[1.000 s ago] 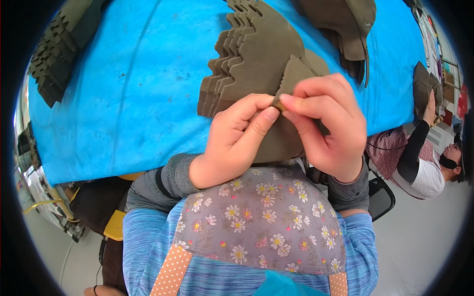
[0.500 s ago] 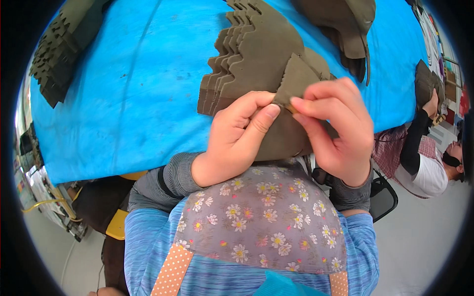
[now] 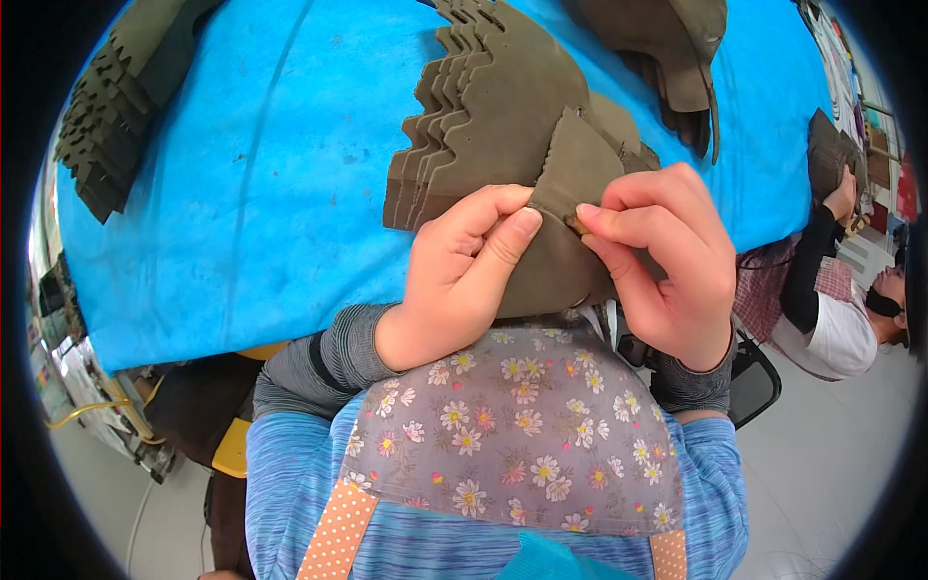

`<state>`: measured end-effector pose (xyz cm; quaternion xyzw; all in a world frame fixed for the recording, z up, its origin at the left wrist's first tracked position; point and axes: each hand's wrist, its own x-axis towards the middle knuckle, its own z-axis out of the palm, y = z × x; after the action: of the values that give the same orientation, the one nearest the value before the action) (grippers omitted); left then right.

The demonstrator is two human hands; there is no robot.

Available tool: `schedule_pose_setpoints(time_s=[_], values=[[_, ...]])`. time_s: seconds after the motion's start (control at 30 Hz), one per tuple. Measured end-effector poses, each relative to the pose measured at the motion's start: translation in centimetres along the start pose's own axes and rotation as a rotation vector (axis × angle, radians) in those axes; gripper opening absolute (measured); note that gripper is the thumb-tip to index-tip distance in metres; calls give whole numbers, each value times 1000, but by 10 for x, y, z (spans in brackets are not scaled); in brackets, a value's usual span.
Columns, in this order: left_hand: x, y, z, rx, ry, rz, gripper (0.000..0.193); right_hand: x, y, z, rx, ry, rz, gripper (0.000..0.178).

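Brown sheet is pinched thumb-to-index by both the left hand and right hand, near the wavy-edged stack on the blue table cover. Looks light and bendy, so I'd grip edges gently.

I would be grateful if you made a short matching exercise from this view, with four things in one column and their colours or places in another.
Things:
1. Left hand
2. Table cover
3. Apron bib
4. Apron straps

Descriptions:
A. Peach with white dots
B. Grey with printed flowers
C. Thumb and forefinger at the dark piece
D. Bright blue

Pairs: 1-C, 2-D, 3-B, 4-A
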<state>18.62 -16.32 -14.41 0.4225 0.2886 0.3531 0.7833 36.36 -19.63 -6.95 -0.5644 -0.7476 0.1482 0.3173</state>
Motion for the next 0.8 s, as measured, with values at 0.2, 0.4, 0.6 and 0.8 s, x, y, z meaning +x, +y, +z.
schedule_pose_setpoints(time_s=[0.2, 0.4, 0.6, 0.8], values=[[5, 2, 0, 123, -59, 131, 18, 14, -2, 21, 81, 144, -36, 23], [0, 2, -1, 70, -40, 72, 18, 4, -2, 7, 16, 43, -25, 23], [3, 1, 0, 128, -42, 118, 18, 13, -3, 21, 74, 115, -20, 22], [-1, 0, -3, 30, -50, 57, 17, 5, -8, 5, 34, 33, 29, 21]])
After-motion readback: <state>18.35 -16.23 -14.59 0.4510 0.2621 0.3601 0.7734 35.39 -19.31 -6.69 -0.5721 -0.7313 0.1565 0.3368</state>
